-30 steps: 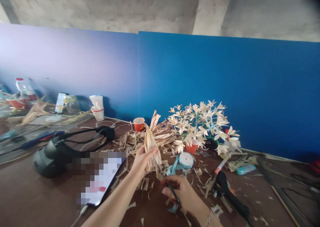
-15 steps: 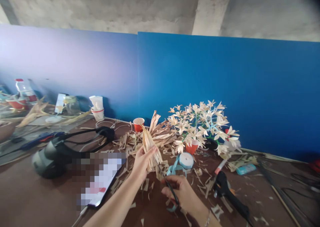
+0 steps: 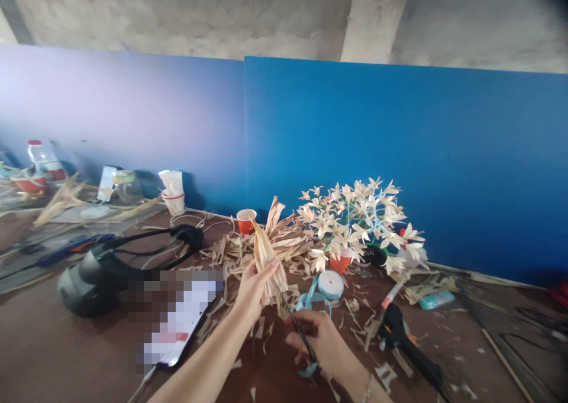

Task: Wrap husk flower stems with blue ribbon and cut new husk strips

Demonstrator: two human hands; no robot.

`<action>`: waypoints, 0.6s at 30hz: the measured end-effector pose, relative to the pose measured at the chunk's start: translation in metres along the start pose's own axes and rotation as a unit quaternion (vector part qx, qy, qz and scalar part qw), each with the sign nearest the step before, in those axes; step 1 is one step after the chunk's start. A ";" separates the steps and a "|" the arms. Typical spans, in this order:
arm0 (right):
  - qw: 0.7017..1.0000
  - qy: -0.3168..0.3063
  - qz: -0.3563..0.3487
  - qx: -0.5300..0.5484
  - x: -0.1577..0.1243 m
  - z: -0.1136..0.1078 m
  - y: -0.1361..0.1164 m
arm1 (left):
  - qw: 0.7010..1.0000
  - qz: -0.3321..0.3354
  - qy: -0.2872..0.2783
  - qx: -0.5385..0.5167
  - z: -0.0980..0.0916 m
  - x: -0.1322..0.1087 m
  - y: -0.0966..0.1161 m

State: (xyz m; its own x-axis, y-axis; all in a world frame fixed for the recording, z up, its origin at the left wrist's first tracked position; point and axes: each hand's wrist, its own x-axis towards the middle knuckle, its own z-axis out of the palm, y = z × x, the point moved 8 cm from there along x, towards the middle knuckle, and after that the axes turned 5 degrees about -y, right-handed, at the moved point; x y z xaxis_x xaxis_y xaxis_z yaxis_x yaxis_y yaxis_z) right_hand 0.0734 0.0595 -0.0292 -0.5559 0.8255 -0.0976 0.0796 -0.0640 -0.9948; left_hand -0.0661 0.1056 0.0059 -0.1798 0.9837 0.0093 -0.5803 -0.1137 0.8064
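My left hand point(image 3: 254, 287) pinches a pale, dry corn husk point(image 3: 263, 246) between thumb and fingers, its tip pointing up. My right hand point(image 3: 317, 335), lower and to the right, is closed around a pair of scissors point(image 3: 302, 334) with dark blades and a bluish handle. The blades point up and left, with their tips at the lower edge of the husk; whether they are cutting into it I cannot tell. Behind the left hand lies a heap of dried husks point(image 3: 290, 243). A roll of light blue ribbon point(image 3: 331, 284) lies just beyond my right hand.
White husk flowers point(image 3: 350, 213) stand in an orange cup point(image 3: 341, 262). A black glue gun point(image 3: 406, 344) lies at right, near a blue packet point(image 3: 436, 300). To the left are a phone point(image 3: 181, 326) and a grey-black headset point(image 3: 95, 279). Husk scraps litter the brown table point(image 3: 39, 338).
Both hands stay almost in place, still holding the husk and scissors. The scissors have shifted very slightly at the husk's lower edge.
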 end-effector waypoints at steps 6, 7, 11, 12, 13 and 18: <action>1.000 -0.002 -0.008 0.030 0.001 0.001 0.002 | 1.000 0.000 0.010 -0.019 -0.001 0.000 -0.001; 1.000 0.001 -0.006 0.031 0.000 0.002 0.002 | 1.000 0.001 0.011 -0.025 -0.001 0.000 -0.001; 1.000 0.006 -0.006 0.026 -0.001 0.002 -0.002 | 0.999 -0.002 0.004 -0.034 0.000 -0.001 -0.002; 1.000 0.006 -0.006 0.026 -0.001 0.002 -0.001 | 0.999 -0.001 0.004 -0.035 0.000 -0.001 -0.002; 1.000 0.008 -0.004 0.028 -0.001 0.002 0.000 | 0.999 0.002 0.004 -0.038 0.000 -0.001 -0.002; 0.999 0.013 0.009 0.032 0.001 0.002 0.006 | 0.999 0.006 0.008 -0.051 0.002 -0.002 0.000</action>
State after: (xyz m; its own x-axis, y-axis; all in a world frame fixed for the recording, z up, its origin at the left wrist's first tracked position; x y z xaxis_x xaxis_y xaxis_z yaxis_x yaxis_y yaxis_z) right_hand 0.0717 0.0590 -0.0352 -0.5323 0.8386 -0.1157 0.0354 -0.1145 -0.9928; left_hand -0.0642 0.1037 0.0066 -0.1988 0.9800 0.0080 -0.6555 -0.1391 0.7422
